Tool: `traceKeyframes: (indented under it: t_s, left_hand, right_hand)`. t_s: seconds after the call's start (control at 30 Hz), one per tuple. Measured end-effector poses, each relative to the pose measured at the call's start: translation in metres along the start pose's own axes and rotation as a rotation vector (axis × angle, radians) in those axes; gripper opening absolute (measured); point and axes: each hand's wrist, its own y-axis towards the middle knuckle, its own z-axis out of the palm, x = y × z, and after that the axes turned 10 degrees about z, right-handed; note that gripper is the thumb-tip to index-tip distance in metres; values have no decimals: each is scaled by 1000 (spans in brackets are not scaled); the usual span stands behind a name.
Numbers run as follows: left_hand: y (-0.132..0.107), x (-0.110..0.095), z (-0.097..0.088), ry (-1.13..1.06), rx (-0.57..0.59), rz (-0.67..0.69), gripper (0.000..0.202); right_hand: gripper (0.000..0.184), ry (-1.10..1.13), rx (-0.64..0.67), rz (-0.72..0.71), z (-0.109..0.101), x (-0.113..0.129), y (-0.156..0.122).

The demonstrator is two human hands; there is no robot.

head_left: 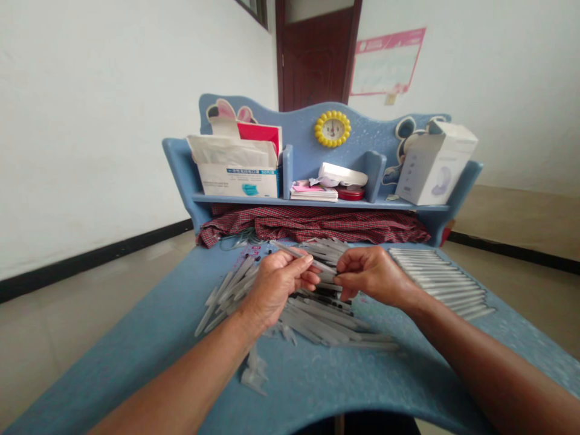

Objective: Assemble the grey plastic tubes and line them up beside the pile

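A slim translucent pen (pixel 322 266) slants between my hands above the middle of the table. My left hand (pixel 281 281) is closed on its barrel, thumb on top. My right hand (pixel 374 275) pinches the pen's right end; a tiny dark part shows at those fingertips, too small to make out. Beneath both hands lies a loose heap of clear pen barrels (pixel 317 320), with black pen parts (pixel 347 304) among them. More barrels (pixel 231 287) are piled by my left wrist. Finished-looking pens (pixel 437 281) lie side by side in a neat row beyond my right wrist.
Small clear plastic pieces (pixel 254 374) lie near the front of the blue table (pixel 172 338). Along the back, a checked cloth (pixel 317 225) is tucked under a shelf (pixel 272 201) holding a mask box (pixel 240 178), a white box (pixel 437 166) and a red tin (pixel 350 193).
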Motion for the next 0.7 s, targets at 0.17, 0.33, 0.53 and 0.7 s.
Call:
traceKeyframes:
  t_s: [0.17, 0.33, 0.53, 0.7]
  left_hand:
    - [0, -2, 0, 0, -12, 12, 15]
    - [0, -2, 0, -8, -23, 29, 18]
    - [1, -1, -1, -6, -3, 8, 15]
    - [0, -3, -2, 44, 24, 19, 13]
  right_hand:
    - [21, 99, -32, -10, 3, 1, 2]
    - [26, 148, -38, -32, 4, 2, 2]
    - [27, 154, -45, -60, 5, -3, 4]
    - [25, 150, 11, -71, 5, -6, 3]
